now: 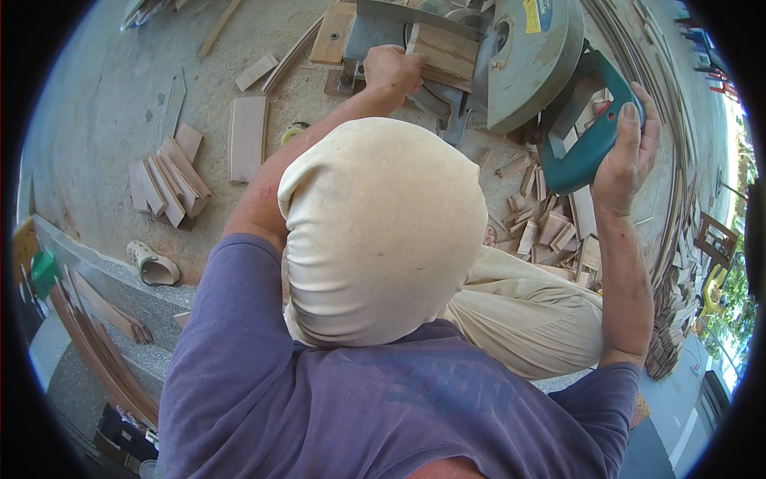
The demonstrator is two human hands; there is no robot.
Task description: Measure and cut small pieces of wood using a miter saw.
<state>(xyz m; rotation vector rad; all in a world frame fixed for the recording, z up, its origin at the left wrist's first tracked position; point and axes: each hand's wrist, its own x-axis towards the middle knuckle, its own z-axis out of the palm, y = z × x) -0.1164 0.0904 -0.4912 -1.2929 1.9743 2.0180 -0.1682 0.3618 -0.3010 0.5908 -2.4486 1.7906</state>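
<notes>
My left hand (393, 69) is closed on the near left edge of a short wooden board (445, 54), which lies against the metal fence (381, 36) of a mitre saw. Its fingertips are partly hidden. To the right of the board, a grey rounded blade guard (535, 68) covers most of the blade. My right hand (626, 152) wraps round the saw's dark green loop handle (586, 132), with the thumb on its outer side. The handle stands raised off the ground, to the right of the guard.
My bent knee (383, 231) in cream trousers rises between my arms. Several wood offcuts (554, 227) are heaped below the saw. On the left are a stack of small boards (171, 180), a flat board (248, 138) and a clog (153, 263). Long strips (666, 88) lie along the right.
</notes>
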